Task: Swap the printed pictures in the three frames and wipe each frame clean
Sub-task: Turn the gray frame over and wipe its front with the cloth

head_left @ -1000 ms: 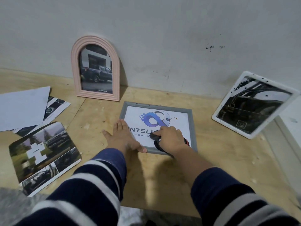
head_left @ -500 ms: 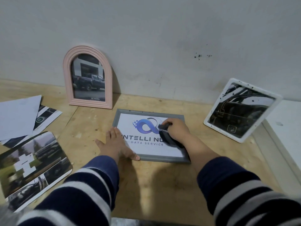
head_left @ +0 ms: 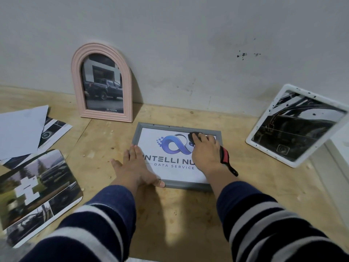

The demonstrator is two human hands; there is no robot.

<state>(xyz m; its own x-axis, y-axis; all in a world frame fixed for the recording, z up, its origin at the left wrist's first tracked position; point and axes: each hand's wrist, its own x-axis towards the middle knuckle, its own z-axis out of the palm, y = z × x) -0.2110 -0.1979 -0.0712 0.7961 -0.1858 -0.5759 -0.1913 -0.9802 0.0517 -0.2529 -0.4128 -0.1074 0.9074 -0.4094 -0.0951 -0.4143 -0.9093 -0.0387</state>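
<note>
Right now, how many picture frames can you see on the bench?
3. The pink arched frame leans upright against the wall at back left. The grey frame lies flat in the middle, under both hands. The white frame leans tilted at the right. None appears hidden.

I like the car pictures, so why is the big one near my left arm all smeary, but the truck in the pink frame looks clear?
Head view: the loose print sits at the wide-angle edge, blurred and stretched; the pink frame is nearer the middle, so sharper.
</note>
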